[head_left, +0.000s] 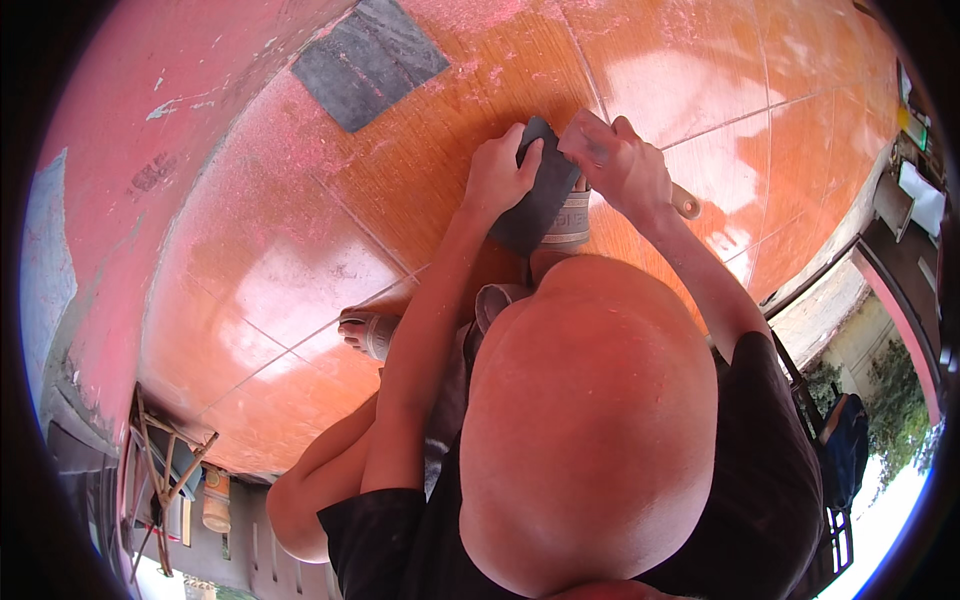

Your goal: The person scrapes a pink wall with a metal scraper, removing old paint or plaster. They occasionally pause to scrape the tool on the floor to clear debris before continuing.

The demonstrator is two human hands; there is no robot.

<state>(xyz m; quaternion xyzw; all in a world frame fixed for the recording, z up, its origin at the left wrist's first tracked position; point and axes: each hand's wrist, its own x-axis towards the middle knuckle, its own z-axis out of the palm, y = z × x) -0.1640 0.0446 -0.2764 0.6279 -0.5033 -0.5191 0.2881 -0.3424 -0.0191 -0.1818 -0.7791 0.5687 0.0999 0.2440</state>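
My left hand point(496, 176) grips a dark grey sheet point(551, 176) that looks like sandpaper, its thumb lying on top. The sheet is bent and hangs just above my sandalled foot point(568, 221), partly covering it. Closed around a scraper is my right hand point(634, 176), close beside the sheet. The scraper's broad blade point(587, 137) points toward the sheet and is coated pinkish. Its wooden handle end point(686, 202), with a hole in it, sticks out behind the hand. Whether blade and sheet touch, I cannot tell.
Another dark grey sheet point(367, 64) lies on the wood-patterned tile floor point(420, 161) near the peeling pink wall point(217, 67). Pink dust covers the floor along it. My bent knee point(592, 397) fills the foreground. A metal-framed object point(165, 465) stands at lower left.
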